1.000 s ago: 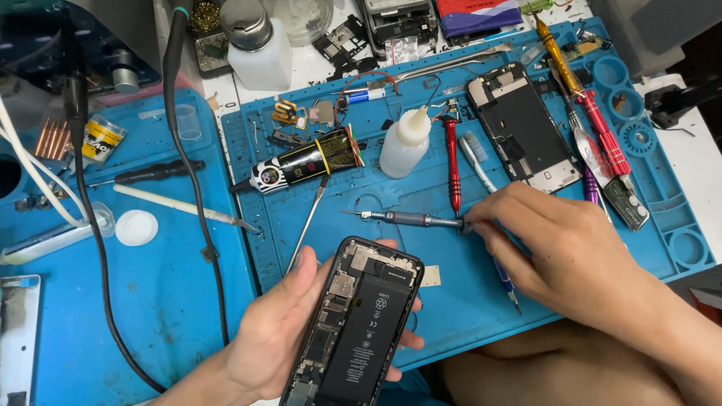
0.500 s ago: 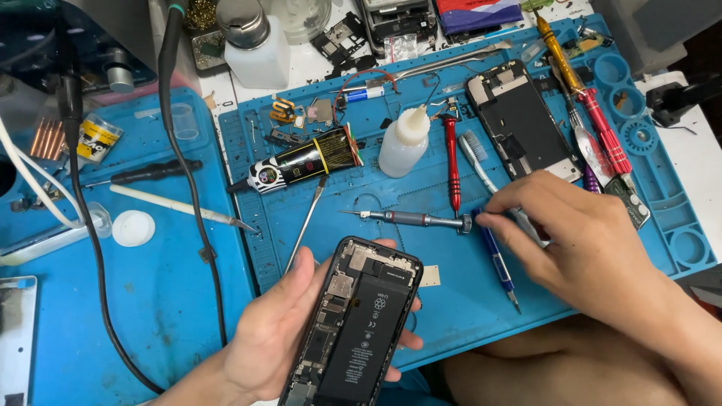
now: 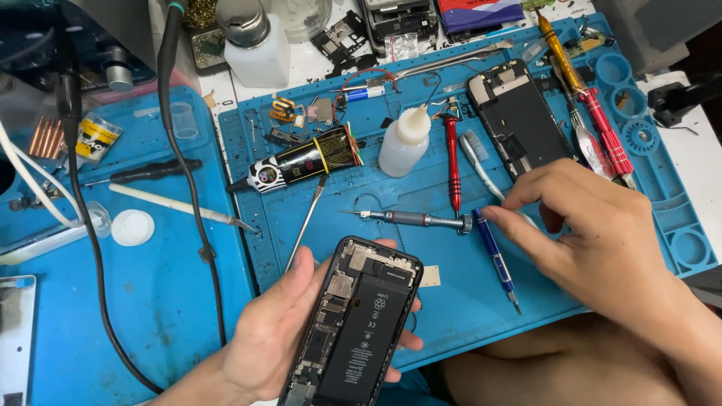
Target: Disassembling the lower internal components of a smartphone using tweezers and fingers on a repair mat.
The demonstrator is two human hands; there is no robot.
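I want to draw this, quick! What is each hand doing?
Left hand: closed around the opened black phone.
Right hand: holding nothing, fingertips at the grey metal screwdriver.

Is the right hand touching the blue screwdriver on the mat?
Touching: the head view shows the right hand fingertips pressed on the blue screwdriver handle's top end.

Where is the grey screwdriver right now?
In the head view, the grey screwdriver lies flat mid-mat, just above the opened phone in the left hand, its cap at the right hand fingertips beside the blue screwdriver.
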